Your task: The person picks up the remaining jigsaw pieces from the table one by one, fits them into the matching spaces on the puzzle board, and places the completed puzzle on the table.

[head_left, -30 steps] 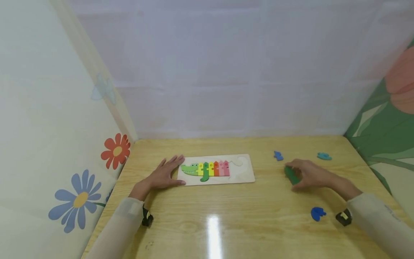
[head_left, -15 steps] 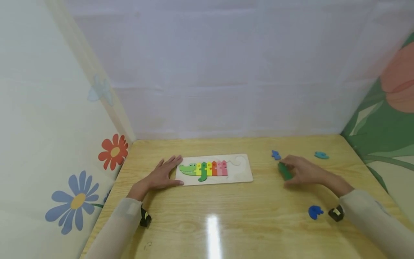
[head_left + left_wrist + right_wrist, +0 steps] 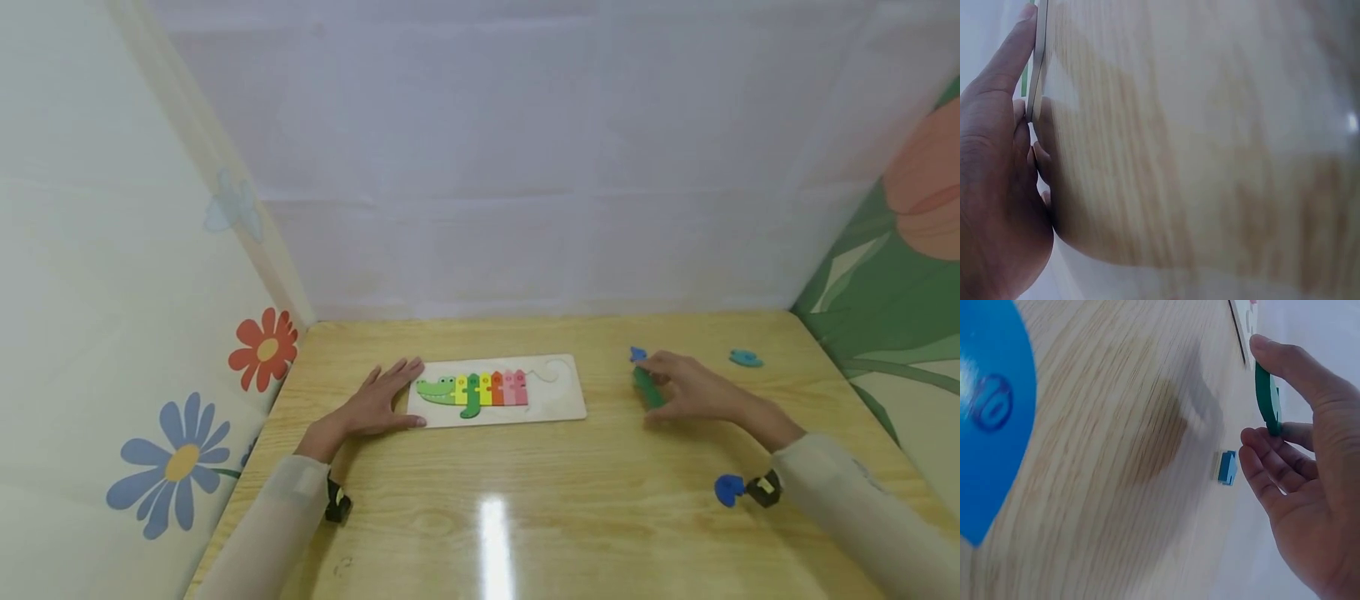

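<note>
My right hand (image 3: 697, 392) pinches a green puzzle piece (image 3: 647, 388) between thumb and fingers, right of the board. In the right wrist view this piece (image 3: 1265, 397) is held above the table, its edge towards the camera. My left hand (image 3: 375, 407) rests with straight, spread fingers at the left end of the pale wooden puzzle board (image 3: 564, 402). Its thumb and fingertips touch the board's left corners; the left wrist view shows the hand (image 3: 997, 156) along the board's edge (image 3: 1037, 69). A crocodile head (image 3: 435, 392) and several coloured body pieces sit in the board; the curled tail outline is bare.
A blue puzzle piece (image 3: 637, 354) lies just beyond my right fingertips. A teal piece (image 3: 746, 358) lies farther right. Near my right wrist is a dark blue piece (image 3: 726, 490), large in the right wrist view. Walls border the wooden table (image 3: 420, 508).
My right hand has moved left towards the board with the green puzzle piece, now partly covering the blue piece behind it. My left hand stays at the board's left end.
</note>
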Demonstrator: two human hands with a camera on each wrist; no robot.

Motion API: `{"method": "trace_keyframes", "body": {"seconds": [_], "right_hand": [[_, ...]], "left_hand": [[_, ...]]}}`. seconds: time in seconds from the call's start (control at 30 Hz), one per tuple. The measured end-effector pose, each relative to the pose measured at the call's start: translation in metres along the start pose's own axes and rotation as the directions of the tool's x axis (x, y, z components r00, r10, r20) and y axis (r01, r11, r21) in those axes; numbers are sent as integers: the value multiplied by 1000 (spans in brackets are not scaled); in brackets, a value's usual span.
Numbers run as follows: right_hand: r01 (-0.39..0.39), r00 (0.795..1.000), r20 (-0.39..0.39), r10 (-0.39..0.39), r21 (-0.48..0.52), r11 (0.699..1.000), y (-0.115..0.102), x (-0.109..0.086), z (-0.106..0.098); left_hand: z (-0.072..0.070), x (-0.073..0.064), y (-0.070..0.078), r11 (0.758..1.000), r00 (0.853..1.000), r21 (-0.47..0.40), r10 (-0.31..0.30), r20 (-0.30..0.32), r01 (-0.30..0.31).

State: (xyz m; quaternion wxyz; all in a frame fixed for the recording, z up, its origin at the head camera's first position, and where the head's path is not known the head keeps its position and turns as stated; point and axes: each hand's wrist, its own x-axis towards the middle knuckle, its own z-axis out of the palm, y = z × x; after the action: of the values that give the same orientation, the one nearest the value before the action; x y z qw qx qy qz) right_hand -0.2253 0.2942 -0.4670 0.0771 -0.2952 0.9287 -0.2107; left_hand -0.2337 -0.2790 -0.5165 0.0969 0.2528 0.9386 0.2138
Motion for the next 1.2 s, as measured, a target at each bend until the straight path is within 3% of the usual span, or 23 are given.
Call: {"method": "trace_keyframes", "body": {"seconds": [0.8, 1.2], "right_hand": [[-2, 996, -87, 4, 24, 1000, -16, 24, 17], [2, 993, -122, 3, 37, 999, -30, 34, 22]], "left_hand": [[-1, -1, 2, 1000, 1000, -5, 17, -19, -17], [-1, 2, 0, 999, 1000, -40, -11, 22, 12]]}}
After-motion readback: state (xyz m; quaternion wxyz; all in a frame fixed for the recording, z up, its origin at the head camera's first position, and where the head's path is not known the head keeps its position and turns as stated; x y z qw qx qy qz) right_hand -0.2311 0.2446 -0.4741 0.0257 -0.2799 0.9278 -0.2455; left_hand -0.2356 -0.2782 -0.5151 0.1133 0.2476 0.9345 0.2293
